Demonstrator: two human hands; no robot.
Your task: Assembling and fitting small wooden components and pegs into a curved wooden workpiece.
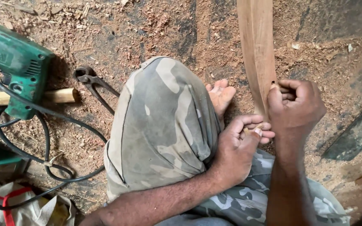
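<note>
At three o'clock of the bent knee (164,121), the right hand (295,106) curls shut against a curved wooden strip (257,50); the left hand (239,144) pinches small wooden pegs (253,127), with pincers (92,83) at nine o'clock.

Camouflage trousers (164,125), grey-green with pale blotches; forearms bare, no sleeves; foot (221,95) bare; hands ungloved.

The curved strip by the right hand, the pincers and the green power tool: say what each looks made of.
Curved strip: bare unfinished wood, reddish-brown with lengthwise grain and a small hole near the right hand. Pincers: dark, dull metal, possibly rusted. Green power tool: moulded plastic casing with vent slots, apparently.
</note>
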